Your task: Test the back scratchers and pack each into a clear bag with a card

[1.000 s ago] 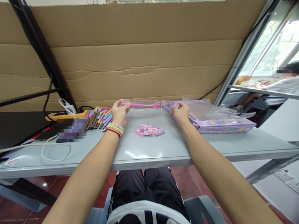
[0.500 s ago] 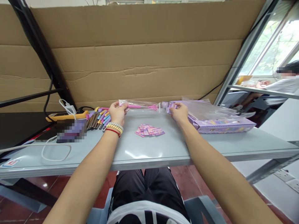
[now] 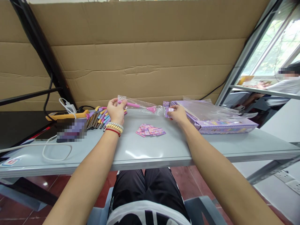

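Observation:
My left hand [image 3: 116, 111] is closed on the near-left end of a clear plastic bag [image 3: 138, 101]. Inside the bag lies a slim pink stick [image 3: 132, 105] with a splayed, hand-like end pointing right. My right hand [image 3: 178, 114] pinches a small purple printed card [image 3: 167, 112] right by the bag's other end; whether card and bag touch I cannot tell. Several pink and purple printed cards [image 3: 150, 130] lie in a loose pile on the table between my forearms.
A purple printed box [image 3: 225, 126] with clear plastic bags [image 3: 208, 109] on top stands at right. At left lie several coloured sticks with metallic shafts [image 3: 95, 120], a yellow object [image 3: 67, 116] and a white cable [image 3: 56, 160]. Cardboard [image 3: 145, 56] backs the table [image 3: 150, 156]. Another person [image 3: 287, 82] sits beyond.
The bag's left end has risen slightly and the bag now slants down to the right. My right hand has shifted a little left and down with the purple card.

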Tool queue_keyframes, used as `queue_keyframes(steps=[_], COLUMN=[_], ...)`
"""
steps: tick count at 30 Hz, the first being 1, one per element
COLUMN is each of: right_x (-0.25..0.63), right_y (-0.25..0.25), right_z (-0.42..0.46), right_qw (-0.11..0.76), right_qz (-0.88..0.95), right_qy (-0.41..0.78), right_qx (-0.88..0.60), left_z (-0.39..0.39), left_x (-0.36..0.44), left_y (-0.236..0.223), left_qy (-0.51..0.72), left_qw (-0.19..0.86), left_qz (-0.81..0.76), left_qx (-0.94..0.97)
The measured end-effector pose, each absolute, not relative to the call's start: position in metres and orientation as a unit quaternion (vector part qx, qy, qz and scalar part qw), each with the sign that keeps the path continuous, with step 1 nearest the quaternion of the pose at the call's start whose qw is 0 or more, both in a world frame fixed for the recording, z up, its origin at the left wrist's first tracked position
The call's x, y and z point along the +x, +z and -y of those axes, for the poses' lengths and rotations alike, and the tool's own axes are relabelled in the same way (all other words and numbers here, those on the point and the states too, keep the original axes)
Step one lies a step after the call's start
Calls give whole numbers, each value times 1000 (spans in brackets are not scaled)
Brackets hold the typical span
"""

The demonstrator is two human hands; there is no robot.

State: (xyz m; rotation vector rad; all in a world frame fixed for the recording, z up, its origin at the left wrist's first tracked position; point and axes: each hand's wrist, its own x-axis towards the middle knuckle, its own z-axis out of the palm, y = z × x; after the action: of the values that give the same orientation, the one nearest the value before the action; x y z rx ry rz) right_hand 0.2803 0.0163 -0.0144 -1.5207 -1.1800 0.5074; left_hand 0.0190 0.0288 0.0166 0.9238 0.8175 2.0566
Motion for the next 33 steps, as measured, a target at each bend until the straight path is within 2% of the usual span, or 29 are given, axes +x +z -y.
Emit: queue_keyframes(steps=[17, 33], right_x=[283, 274], right_y=[-13, -11], right_z=[-15, -7], right_qw=[525, 567], right_qz=[464, 523], right_qy=[163, 250], right_qx=[-694, -585], left_z=[-26, -29], left_x=[21, 18], left_y=[18, 15], left_qy=[796, 793], left_qw=[361, 359], left_qz=[-325, -332], left_qx=[360, 364])
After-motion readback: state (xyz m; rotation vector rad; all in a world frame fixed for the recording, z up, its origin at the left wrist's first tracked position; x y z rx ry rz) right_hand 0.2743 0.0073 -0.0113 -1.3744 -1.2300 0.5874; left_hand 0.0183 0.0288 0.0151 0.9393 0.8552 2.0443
